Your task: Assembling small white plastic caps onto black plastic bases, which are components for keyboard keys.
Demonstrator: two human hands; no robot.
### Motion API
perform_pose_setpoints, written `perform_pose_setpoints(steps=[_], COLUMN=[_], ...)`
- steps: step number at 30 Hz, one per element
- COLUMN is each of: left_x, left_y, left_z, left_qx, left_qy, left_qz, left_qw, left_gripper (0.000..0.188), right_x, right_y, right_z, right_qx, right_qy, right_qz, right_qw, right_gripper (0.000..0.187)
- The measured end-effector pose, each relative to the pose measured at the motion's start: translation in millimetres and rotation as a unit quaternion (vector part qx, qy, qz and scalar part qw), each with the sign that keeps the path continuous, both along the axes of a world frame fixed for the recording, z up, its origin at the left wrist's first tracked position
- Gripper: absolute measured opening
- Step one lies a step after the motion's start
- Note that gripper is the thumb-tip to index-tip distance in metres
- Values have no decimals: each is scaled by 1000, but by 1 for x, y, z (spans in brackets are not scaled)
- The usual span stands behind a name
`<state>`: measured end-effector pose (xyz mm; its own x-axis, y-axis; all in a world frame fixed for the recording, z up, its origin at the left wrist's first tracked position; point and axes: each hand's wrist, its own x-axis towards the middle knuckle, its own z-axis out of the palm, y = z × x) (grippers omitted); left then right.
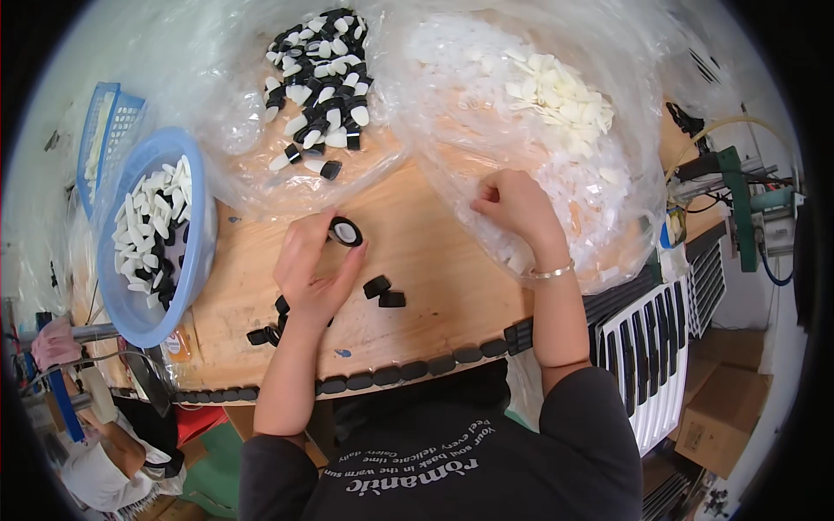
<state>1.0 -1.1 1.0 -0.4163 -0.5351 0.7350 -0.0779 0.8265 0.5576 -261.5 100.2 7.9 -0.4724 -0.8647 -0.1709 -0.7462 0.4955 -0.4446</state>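
Note:
My left hand [310,273] grips a round black cap [350,238] between thumb and fingers, its opening facing up and a white inside showing. My right hand [514,204], fingers pinched together, is over the near side of a clear plastic sheet or bag [456,187]. Whatever those fingers hold, if anything, is hidden. Thin cream-white pieces [565,100] and translucent ones [582,204] lie heaped on that plastic. Just right of my left hand, small black caps [376,286] rest on the table [434,252]. More black caps [261,335] sit beside my left wrist, partly covered by it.
At the back, black caps with white tongue-shaped parts [326,95] are piled on plastic. A blue basin [208,247] on the left holds similar pieces, near a blue basket [130,108]. Black pieces [413,371] line the table's front edge. Another person's arm [123,447] shows lower left.

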Motion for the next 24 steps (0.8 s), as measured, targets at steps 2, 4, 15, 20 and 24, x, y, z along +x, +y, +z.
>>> perform_pose_setpoints(steps=[2,4,15,20,24], left_x=[1,2,-6,-10,-12], left_y=[-1,-1,6,9,9], left_z=[-1,-3,-13,-11,-10], left_qx=[-6,10,13,-31,-51], left_qy=[-6,-9,-18,-21,-15], left_qz=[2,7,6,16,21], left_qw=[1000,1000,1000,999,998], left_gripper=[47,46,44,47,46], right_x=[2,3,74,103,107], right_y=[-4,-3,-8,-9,-9], right_z=[-9,-13,18,25,18], right_qx=[-8,-54,-433,-470,-463], right_qy=[-4,23,-237,-156,-138], right_qz=[19,27,54,134,131], right_qw=[1000,998,868,858,866], right_gripper=[18,18,6,13,13])
